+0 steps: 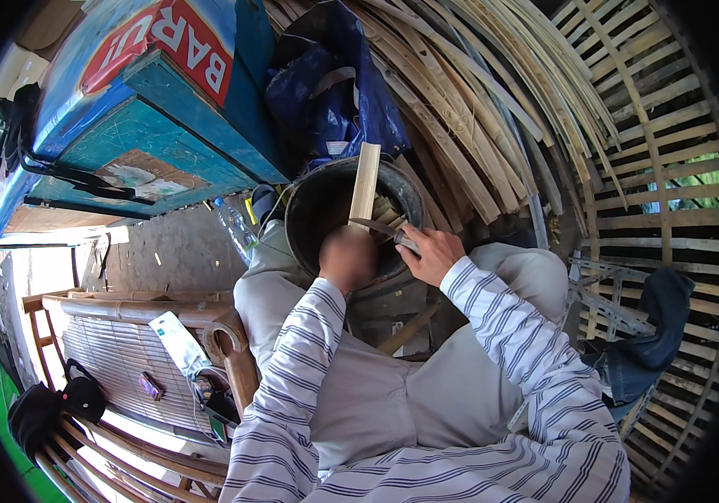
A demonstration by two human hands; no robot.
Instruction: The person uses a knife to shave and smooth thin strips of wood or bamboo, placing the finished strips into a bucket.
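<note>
A pale split bamboo piece rises out of my left hand, which is closed round its lower end. The hand is blurred, so its separate fingers do not show. My right hand grips a knife by its handle. The dark blade points left and lies against the bamboo just above my left hand. Both hands are over the near part of a round black bucket between my knees. Several short bamboo pieces lie inside it.
Long bamboo strips are heaped beyond the bucket, near a blue plastic bag. A large blue box stands at the far left, with a clear plastic bottle beside it. A bamboo bench is at the left; a slatted wall closes the right.
</note>
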